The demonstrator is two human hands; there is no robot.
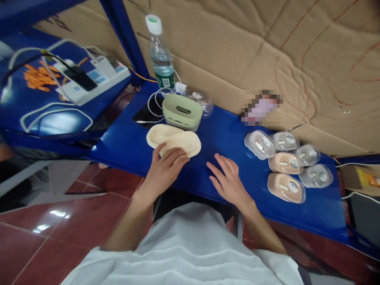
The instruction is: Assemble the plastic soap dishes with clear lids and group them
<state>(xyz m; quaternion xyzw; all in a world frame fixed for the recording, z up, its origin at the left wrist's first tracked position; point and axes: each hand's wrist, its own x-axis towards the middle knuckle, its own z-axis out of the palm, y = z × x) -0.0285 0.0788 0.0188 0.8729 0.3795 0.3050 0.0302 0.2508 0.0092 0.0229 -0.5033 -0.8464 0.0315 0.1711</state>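
Two overlapping cream oval shapes, looking like shallow plastic covers (pixel 190 143), lie on the blue table in front of me. My left hand (pixel 169 162) bends over their near edge, its fingers on top and the thumb at the right-hand side. The thumb side is closed against the cover, though the exact grip is partly hidden. My right hand (pixel 225 174) hovers over the table to the right, fingers spread, holding nothing. Just behind the covers stands a pale green oval box (pixel 182 111) with a slot in its top.
A water bottle (pixel 162 59) stands at the back, near a white cable and a dark phone (pixel 148 111). Several clear-lidded oval packs (pixel 286 188) sit at the right. Orange pieces (pixel 41 77) and a power strip (pixel 95 85) lie on the left surface. Cardboard (pixel 222 51) lines the back.
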